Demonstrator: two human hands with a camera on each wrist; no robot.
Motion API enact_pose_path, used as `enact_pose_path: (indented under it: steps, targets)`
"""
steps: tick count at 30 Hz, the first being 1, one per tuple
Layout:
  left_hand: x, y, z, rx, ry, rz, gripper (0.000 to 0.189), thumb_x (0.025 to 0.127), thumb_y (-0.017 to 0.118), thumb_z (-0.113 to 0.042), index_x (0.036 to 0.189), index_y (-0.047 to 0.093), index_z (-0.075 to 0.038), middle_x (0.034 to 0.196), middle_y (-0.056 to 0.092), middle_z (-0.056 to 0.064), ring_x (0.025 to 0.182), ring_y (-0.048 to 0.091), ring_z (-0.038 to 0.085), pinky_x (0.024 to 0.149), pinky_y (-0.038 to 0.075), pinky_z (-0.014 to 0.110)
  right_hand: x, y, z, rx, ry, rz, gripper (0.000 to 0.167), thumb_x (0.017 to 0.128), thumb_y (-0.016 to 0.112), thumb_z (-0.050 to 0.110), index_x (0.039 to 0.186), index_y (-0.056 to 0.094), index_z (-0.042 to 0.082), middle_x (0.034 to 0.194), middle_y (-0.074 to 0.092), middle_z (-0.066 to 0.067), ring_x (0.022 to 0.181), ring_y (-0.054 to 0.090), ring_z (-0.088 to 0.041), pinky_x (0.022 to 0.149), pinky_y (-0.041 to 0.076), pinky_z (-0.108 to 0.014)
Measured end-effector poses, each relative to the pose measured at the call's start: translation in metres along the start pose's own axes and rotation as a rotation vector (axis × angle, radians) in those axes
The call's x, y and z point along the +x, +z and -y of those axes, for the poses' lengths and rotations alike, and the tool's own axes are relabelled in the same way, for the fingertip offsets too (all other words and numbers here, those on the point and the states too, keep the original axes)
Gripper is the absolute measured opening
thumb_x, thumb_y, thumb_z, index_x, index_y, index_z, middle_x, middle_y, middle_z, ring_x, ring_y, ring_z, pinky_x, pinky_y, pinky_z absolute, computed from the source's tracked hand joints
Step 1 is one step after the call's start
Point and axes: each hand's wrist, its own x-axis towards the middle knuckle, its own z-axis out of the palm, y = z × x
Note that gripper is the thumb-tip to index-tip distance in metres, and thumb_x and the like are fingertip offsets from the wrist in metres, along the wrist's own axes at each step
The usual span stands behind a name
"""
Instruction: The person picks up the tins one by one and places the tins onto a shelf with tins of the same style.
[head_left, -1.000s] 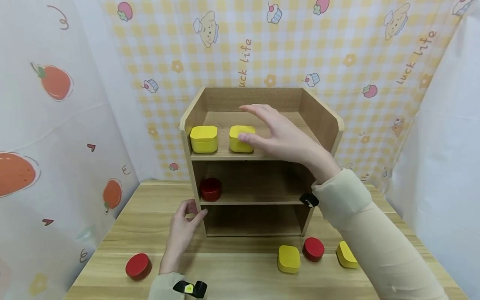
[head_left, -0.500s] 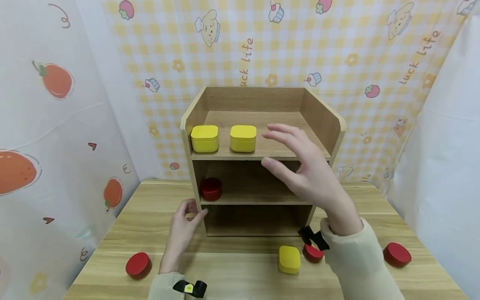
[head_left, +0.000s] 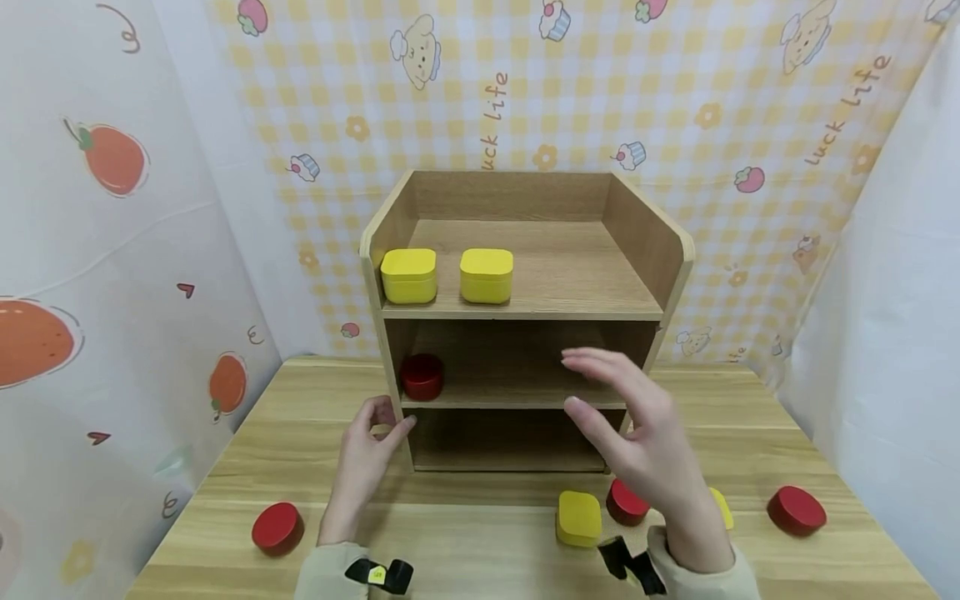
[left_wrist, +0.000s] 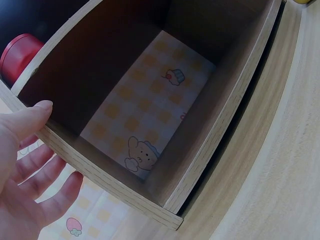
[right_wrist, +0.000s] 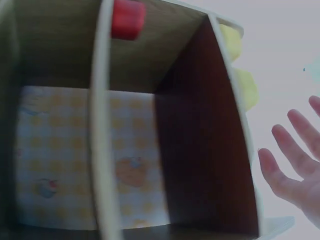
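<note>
A wooden shelf unit (head_left: 525,315) with three levels stands on the table. My left hand (head_left: 367,450) holds its left side panel (left_wrist: 110,185), thumb over the front edge and fingers along the outside. My right hand (head_left: 645,433) is in front of the right part of the unit, fingers spread and holding nothing. Two yellow rounded-square boxes (head_left: 408,276) (head_left: 487,276) sit on the top board, one at the left end, the other near the middle. A red round box (head_left: 422,377) stands at the left of the middle level.
On the table before the unit lie a yellow box (head_left: 578,518) and a red round box (head_left: 627,502). Another yellow box (head_left: 722,508) is partly hidden behind my right hand. Red round boxes lie farther out, one left (head_left: 277,529), one right (head_left: 797,511). Patterned cloth (head_left: 322,250) hangs behind.
My right hand has left the middle yellow box on the top board and come down and toward me to the right. The left hand stays on the side panel.
</note>
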Motion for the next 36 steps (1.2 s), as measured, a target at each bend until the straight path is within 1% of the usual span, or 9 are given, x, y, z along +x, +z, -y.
enact_pose_path:
  steps: [3, 6, 13, 16, 18, 20, 26, 32, 36]
  targets:
    - [0.0, 0.0, -0.001, -0.002, -0.005, 0.001, 0.04, 0.089, 0.075, -0.025, 0.12, 0.056, -0.008, 0.106, 0.058, 0.008, 0.101, 0.055, 0.016, 0.079, 0.052, 0.022, -0.017, 0.003, -0.007, -0.002, 0.056, 0.029, 0.037, 0.088, 0.071, 0.004, 0.125, 0.062, 0.004, 0.122, 0.062, -0.01, 0.114, 0.057, -0.023, 0.098, 0.043, -0.027]
    - [0.0, 0.001, -0.001, -0.008, -0.009, 0.006, 0.041, 0.089, 0.075, -0.026, 0.12, 0.056, -0.008, 0.106, 0.058, 0.008, 0.102, 0.054, 0.017, 0.079, 0.052, 0.022, -0.033, 0.004, -0.014, -0.029, 0.165, 0.077, 0.041, 0.086, 0.072, -0.002, 0.125, 0.063, 0.007, 0.122, 0.063, -0.006, 0.112, 0.058, -0.021, 0.096, 0.045, -0.026]
    - [-0.004, 0.004, 0.001, -0.025, -0.004, 0.016, 0.038, 0.089, 0.075, -0.023, 0.118, 0.056, -0.008, 0.104, 0.057, 0.008, 0.1, 0.054, 0.017, 0.078, 0.052, 0.022, -0.072, 0.003, -0.027, -0.116, 0.456, 0.163, 0.032, 0.092, 0.071, 0.014, 0.123, 0.065, 0.016, 0.119, 0.063, 0.009, 0.1, 0.06, -0.013, 0.084, 0.049, -0.027]
    - [-0.004, 0.004, 0.0, -0.044, -0.014, 0.017, 0.039, 0.089, 0.075, -0.024, 0.118, 0.056, -0.008, 0.105, 0.056, 0.008, 0.101, 0.054, 0.017, 0.078, 0.052, 0.022, -0.084, 0.002, -0.03, -0.107, 0.571, 0.174, 0.031, 0.092, 0.07, 0.021, 0.122, 0.064, 0.021, 0.115, 0.062, 0.012, 0.094, 0.06, -0.011, 0.072, 0.052, -0.027]
    - [-0.003, 0.003, -0.001, -0.051, -0.022, 0.013, 0.039, 0.089, 0.075, -0.025, 0.119, 0.056, -0.009, 0.106, 0.057, 0.008, 0.101, 0.054, 0.017, 0.079, 0.052, 0.022, -0.09, 0.003, -0.033, -0.09, 0.614, 0.174, 0.03, 0.093, 0.07, 0.023, 0.122, 0.064, 0.02, 0.112, 0.063, 0.01, 0.094, 0.06, -0.011, 0.068, 0.054, -0.028]
    - [-0.002, 0.002, -0.001, -0.048, -0.028, 0.006, 0.039, 0.089, 0.075, -0.025, 0.119, 0.057, -0.009, 0.106, 0.057, 0.008, 0.101, 0.054, 0.016, 0.079, 0.051, 0.021, -0.097, 0.004, -0.037, -0.072, 0.634, 0.17, 0.03, 0.093, 0.069, 0.022, 0.122, 0.064, 0.018, 0.108, 0.064, 0.008, 0.093, 0.061, -0.011, 0.067, 0.054, -0.027]
    - [-0.001, 0.001, -0.003, -0.027, -0.031, 0.008, 0.039, 0.089, 0.075, -0.024, 0.119, 0.056, -0.008, 0.105, 0.057, 0.008, 0.101, 0.054, 0.016, 0.078, 0.051, 0.02, -0.117, 0.009, -0.047, -0.06, 0.61, 0.178, 0.032, 0.09, 0.072, 0.011, 0.121, 0.063, 0.013, 0.101, 0.066, 0.004, 0.086, 0.062, -0.011, 0.067, 0.054, -0.027]
    - [0.0, 0.002, -0.002, -0.028, -0.026, 0.01, 0.038, 0.089, 0.075, -0.022, 0.119, 0.056, -0.008, 0.104, 0.057, 0.008, 0.1, 0.054, 0.017, 0.078, 0.051, 0.02, -0.132, 0.011, -0.047, -0.119, 0.702, 0.228, 0.038, 0.087, 0.076, 0.016, 0.123, 0.063, 0.015, 0.096, 0.064, 0.003, 0.078, 0.056, -0.012, 0.061, 0.048, -0.026]
    - [0.0, 0.002, -0.003, -0.032, -0.031, 0.011, 0.039, 0.089, 0.075, -0.024, 0.119, 0.056, -0.008, 0.105, 0.057, 0.008, 0.101, 0.054, 0.016, 0.079, 0.051, 0.02, -0.138, 0.014, -0.047, -0.137, 0.71, 0.247, 0.041, 0.085, 0.077, 0.018, 0.123, 0.063, 0.012, 0.099, 0.063, 0.0, 0.083, 0.058, -0.017, 0.066, 0.051, -0.029]
